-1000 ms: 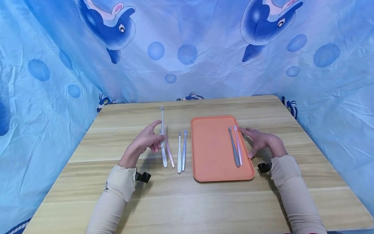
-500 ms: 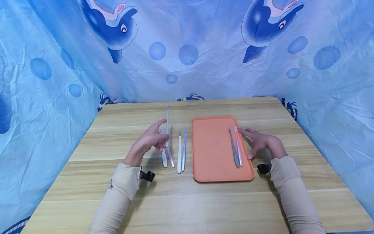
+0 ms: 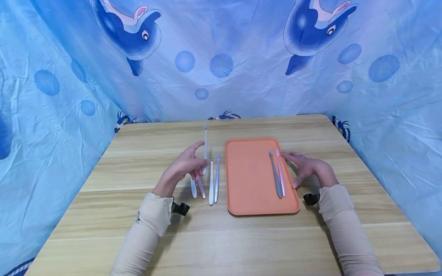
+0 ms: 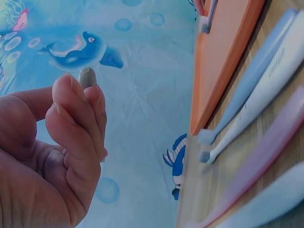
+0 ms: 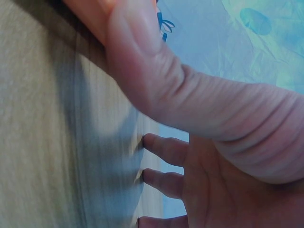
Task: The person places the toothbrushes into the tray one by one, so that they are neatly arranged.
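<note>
As R hand [image 3: 305, 168] touches tray [image 3: 253, 176], pinched t-brush [image 3: 205, 150] juts past L fingers [image 4: 71, 126].

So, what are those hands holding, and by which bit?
The left hand pinches a pale toothbrush near the bottom end of its handle. The right hand just touches the edge of the orange tray, gripping nothing.

Lost the heads of the leftmost white toothbrush [image 3: 193, 189] and the half-covered pink toothbrush [image 3: 202, 189] behind the left hand [image 3: 188, 163]. From the left wrist, could not make out most of the held toothbrush [image 3: 205, 136], nor read tiny print [image 4: 277, 62] on another white toothbrush [image 4: 266, 88]. At the right wrist, found the orange tray [image 5: 88, 16] cropped above.
</note>
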Demonstrator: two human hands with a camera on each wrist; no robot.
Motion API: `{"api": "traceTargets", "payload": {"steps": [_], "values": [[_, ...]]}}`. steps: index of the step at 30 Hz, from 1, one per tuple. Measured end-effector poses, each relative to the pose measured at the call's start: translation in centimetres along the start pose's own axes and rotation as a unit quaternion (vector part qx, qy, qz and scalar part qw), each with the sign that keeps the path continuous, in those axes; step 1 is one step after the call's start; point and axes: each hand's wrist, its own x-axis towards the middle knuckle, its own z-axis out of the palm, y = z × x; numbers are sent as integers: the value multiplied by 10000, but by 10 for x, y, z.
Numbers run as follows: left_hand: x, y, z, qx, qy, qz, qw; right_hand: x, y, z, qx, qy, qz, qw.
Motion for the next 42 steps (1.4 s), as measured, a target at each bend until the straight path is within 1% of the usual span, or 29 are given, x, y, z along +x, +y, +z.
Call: {"api": "traceTargets", "payload": {"steps": [7,14,18,25,33,38,42], "values": [[4,7,15,-140,-156,34,9998,-1,1,-1,33,21,-39,10000],[8,11,29,-176,-272,211,9993,0,1,0,64,10,20,10000],[9,13,35,-171,-338,222,9990,0,1,0,67,5,33,10000],[12,18,45,-181,-357,200,9990,0,2,0,104,-36,34,9999],[21,24,62,-299,-466,283,9981,1,2,0,72,-3,6,10000],[25,26,73,-295,-498,229,9981,0,2,0,85,-2,-11,10000],[29,28,80,-293,-509,94,9982,0,2,-1,76,-6,-44,10000]]}}
